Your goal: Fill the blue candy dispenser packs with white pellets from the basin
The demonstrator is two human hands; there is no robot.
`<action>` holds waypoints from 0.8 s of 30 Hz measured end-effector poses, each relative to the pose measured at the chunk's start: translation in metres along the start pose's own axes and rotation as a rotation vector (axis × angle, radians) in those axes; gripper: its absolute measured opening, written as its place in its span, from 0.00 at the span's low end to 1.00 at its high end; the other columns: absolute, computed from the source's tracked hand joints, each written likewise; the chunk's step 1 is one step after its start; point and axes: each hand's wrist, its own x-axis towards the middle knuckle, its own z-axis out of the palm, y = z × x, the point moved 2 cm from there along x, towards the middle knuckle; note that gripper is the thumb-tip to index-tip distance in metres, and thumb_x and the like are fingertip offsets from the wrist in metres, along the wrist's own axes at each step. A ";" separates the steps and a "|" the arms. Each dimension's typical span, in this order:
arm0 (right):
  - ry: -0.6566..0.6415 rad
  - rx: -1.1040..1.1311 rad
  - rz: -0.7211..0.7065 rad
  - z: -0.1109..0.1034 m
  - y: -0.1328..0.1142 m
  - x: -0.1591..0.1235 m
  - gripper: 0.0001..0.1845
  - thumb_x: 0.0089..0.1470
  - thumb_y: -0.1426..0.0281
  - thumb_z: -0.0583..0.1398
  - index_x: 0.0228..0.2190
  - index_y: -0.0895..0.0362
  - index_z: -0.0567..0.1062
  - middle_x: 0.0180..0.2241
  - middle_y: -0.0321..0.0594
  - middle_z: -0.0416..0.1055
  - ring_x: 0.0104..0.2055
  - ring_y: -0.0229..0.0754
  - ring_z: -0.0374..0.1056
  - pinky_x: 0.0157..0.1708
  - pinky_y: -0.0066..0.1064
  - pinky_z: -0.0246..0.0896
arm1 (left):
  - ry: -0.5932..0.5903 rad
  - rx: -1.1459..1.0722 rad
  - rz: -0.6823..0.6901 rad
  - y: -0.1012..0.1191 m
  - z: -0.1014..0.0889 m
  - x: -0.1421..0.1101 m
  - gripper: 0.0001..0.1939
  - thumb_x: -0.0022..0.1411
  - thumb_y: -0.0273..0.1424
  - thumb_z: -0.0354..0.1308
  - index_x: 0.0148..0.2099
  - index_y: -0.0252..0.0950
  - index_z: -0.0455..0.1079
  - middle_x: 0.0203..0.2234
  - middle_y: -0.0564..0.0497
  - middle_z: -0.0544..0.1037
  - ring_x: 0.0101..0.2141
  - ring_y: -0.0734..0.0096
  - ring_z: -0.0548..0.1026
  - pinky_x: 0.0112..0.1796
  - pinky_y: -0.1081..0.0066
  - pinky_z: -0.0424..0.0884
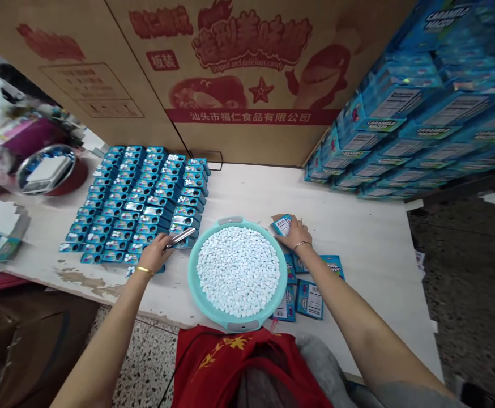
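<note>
My left hand (153, 256) is closed around a narrow, shiny metal scoop (182, 237), held over the near right corner of the rows of small blue boxes (143, 198). Many of these boxes have dark round openings or white pieces on top. Between my hands sits a round turquoise basin (193, 277) full of small white candies (241, 272). Right of it, my right hand (297, 235) grips a blue candy packet (282, 225) with a white printed label. Several similar flat blue packets (310, 299) lie on the table below that wrist.
A large printed cardboard carton (239, 141) stands along the back. Stacked blue display boxes (383, 124) rise at the right. At the left are a red bowl (77, 175) with packets and an open blue-and-white box (1, 226). The white table (370, 272) has a worn front edge.
</note>
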 end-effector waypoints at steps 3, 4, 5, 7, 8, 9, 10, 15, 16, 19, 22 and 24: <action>0.101 0.182 -0.122 -0.013 0.003 -0.011 0.49 0.38 0.56 0.65 0.58 0.61 0.55 0.54 0.58 0.61 0.56 0.59 0.60 0.52 0.50 0.59 | 0.065 0.004 -0.055 0.003 0.014 0.005 0.21 0.61 0.35 0.49 0.56 0.37 0.63 0.54 0.42 0.64 0.46 0.57 0.72 0.43 0.63 0.70; 0.148 0.248 -0.153 -0.020 0.005 -0.017 0.49 0.38 0.56 0.65 0.58 0.62 0.54 0.55 0.58 0.61 0.57 0.59 0.59 0.54 0.50 0.58 | 0.103 0.001 -0.079 0.005 0.015 0.003 0.23 0.61 0.36 0.50 0.57 0.36 0.62 0.54 0.41 0.63 0.47 0.56 0.71 0.43 0.62 0.70; 0.196 0.314 -0.176 -0.027 0.006 -0.025 0.50 0.38 0.56 0.66 0.58 0.62 0.54 0.56 0.59 0.60 0.57 0.58 0.59 0.55 0.50 0.57 | 0.148 -0.007 -0.102 0.007 0.015 0.000 0.24 0.60 0.38 0.51 0.57 0.35 0.61 0.54 0.39 0.62 0.48 0.54 0.70 0.44 0.62 0.70; 0.262 0.463 -0.204 -0.042 0.007 -0.044 0.51 0.38 0.57 0.66 0.59 0.61 0.52 0.57 0.58 0.58 0.58 0.56 0.59 0.56 0.50 0.57 | 0.233 -0.037 -0.122 0.013 0.010 -0.012 0.24 0.61 0.39 0.50 0.57 0.34 0.61 0.51 0.38 0.64 0.49 0.54 0.70 0.45 0.61 0.70; 0.266 0.559 -0.211 -0.050 0.007 -0.056 0.52 0.38 0.58 0.66 0.60 0.59 0.51 0.58 0.56 0.58 0.58 0.55 0.60 0.56 0.50 0.58 | 0.253 -0.062 -0.103 0.018 0.008 -0.020 0.23 0.63 0.39 0.48 0.56 0.34 0.62 0.49 0.39 0.66 0.48 0.55 0.70 0.46 0.61 0.69; 0.249 0.670 -0.211 -0.056 0.007 -0.068 0.51 0.39 0.58 0.66 0.60 0.57 0.51 0.58 0.54 0.59 0.57 0.54 0.61 0.55 0.49 0.59 | 0.247 -0.094 -0.061 0.026 0.005 -0.028 0.20 0.64 0.38 0.46 0.54 0.35 0.63 0.47 0.40 0.68 0.47 0.57 0.71 0.47 0.61 0.69; 0.209 0.794 -0.203 -0.061 0.007 -0.080 0.49 0.41 0.59 0.65 0.60 0.55 0.52 0.57 0.51 0.61 0.56 0.53 0.63 0.53 0.50 0.61 | 0.213 -0.130 -0.002 0.035 0.003 -0.038 0.18 0.65 0.37 0.45 0.53 0.36 0.65 0.44 0.42 0.70 0.46 0.59 0.71 0.47 0.62 0.69; 0.005 1.350 0.012 -0.062 0.004 -0.135 0.25 0.50 0.62 0.56 0.50 0.54 0.69 0.43 0.44 0.75 0.45 0.53 0.73 0.43 0.52 0.69 | -0.215 -0.122 0.219 0.104 0.023 -0.082 0.12 0.64 0.30 0.49 0.48 0.38 0.67 0.39 0.46 0.72 0.41 0.64 0.73 0.44 0.67 0.70; 0.008 1.421 0.077 -0.059 0.004 -0.144 0.23 0.49 0.63 0.56 0.48 0.54 0.70 0.42 0.43 0.76 0.44 0.53 0.73 0.43 0.52 0.70 | -0.286 -0.076 0.204 0.118 0.033 -0.086 0.11 0.63 0.28 0.49 0.46 0.37 0.68 0.39 0.46 0.72 0.41 0.64 0.73 0.43 0.66 0.70; 0.018 1.524 0.215 -0.050 0.001 -0.166 0.21 0.48 0.66 0.60 0.46 0.53 0.72 0.42 0.40 0.77 0.44 0.51 0.74 0.44 0.50 0.70 | -0.352 -0.032 0.113 0.156 0.066 -0.088 0.09 0.62 0.23 0.48 0.42 0.35 0.68 0.38 0.44 0.72 0.40 0.63 0.73 0.43 0.65 0.70; -0.014 1.530 0.259 -0.047 0.000 -0.180 0.21 0.49 0.64 0.61 0.46 0.54 0.72 0.42 0.40 0.77 0.45 0.50 0.74 0.44 0.47 0.71 | -0.310 -0.093 0.095 0.187 0.096 -0.072 0.07 0.63 0.23 0.49 0.42 0.33 0.66 0.40 0.42 0.71 0.42 0.61 0.73 0.44 0.62 0.70; -0.037 1.528 0.286 -0.049 0.001 -0.186 0.21 0.48 0.63 0.64 0.45 0.53 0.73 0.41 0.39 0.78 0.44 0.49 0.74 0.43 0.46 0.72 | -0.277 -0.120 0.101 0.205 0.111 -0.058 0.07 0.64 0.24 0.48 0.44 0.32 0.65 0.42 0.41 0.70 0.45 0.59 0.72 0.46 0.60 0.70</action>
